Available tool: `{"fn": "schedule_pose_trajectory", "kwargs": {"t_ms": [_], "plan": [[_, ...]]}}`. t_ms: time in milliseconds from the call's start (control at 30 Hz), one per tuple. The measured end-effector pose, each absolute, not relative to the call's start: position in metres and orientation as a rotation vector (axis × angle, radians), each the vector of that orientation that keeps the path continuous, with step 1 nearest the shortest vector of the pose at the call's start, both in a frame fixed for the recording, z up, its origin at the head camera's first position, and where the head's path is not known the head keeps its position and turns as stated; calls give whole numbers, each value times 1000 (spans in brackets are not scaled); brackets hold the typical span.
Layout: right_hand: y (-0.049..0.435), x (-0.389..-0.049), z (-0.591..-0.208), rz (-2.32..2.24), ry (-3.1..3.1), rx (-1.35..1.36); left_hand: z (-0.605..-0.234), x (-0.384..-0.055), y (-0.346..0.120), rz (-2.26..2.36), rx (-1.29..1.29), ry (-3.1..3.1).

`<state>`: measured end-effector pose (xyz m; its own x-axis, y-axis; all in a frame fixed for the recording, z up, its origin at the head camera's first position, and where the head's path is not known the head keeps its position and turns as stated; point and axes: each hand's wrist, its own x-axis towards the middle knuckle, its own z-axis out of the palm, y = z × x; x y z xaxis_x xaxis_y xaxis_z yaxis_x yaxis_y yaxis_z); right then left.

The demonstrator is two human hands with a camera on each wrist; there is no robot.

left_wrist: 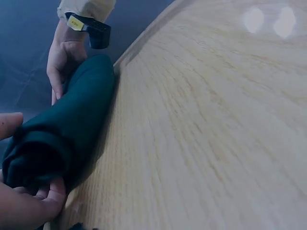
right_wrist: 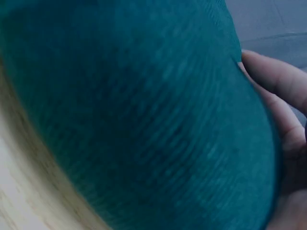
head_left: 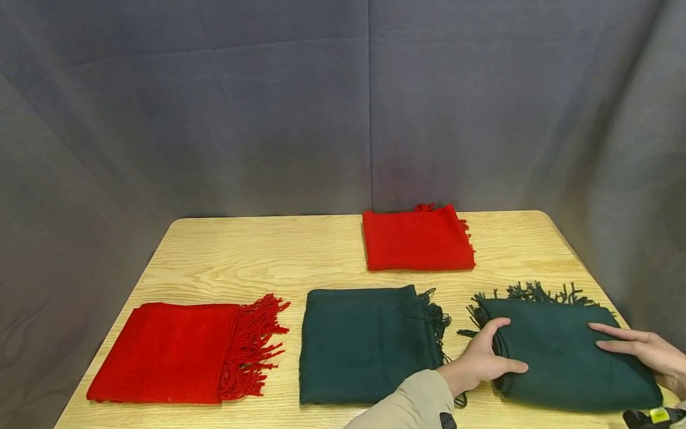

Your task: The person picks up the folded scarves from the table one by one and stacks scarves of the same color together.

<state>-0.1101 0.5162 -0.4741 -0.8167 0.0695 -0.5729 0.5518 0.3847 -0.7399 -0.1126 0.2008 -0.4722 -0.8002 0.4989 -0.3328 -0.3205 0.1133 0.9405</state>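
A dark green fringed scarf (head_left: 563,351), folded into a thick bundle, lies at the table's right side. My left hand (head_left: 482,357) grips its left end; in the left wrist view, curled fingers (left_wrist: 53,194) reach under the rolled end of the cloth. On the scarf's right part rests my right hand (head_left: 645,351), with its visible fingers fairly straight. The right wrist view is mostly filled by green cloth (right_wrist: 144,120), fingers (right_wrist: 273,72) lying along its far side. Fringe sticks out along the back and left edges.
Another folded green scarf (head_left: 367,345) lies left of my left forearm, its fringe to the right. A red folded scarf (head_left: 166,351) is at the table's left, and a second red scarf (head_left: 418,241) near the back edge. Grey curtains (head_left: 278,119) hang behind the wooden table (head_left: 257,256).
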Motion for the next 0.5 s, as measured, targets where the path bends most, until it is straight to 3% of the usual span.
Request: {"fn": "schedule_pose_trajectory", "kwargs": {"t_ms": [500], "plan": [[506,-99,-466,-1382,2301,420,-468,-107,204,1800,144,1946]]}}
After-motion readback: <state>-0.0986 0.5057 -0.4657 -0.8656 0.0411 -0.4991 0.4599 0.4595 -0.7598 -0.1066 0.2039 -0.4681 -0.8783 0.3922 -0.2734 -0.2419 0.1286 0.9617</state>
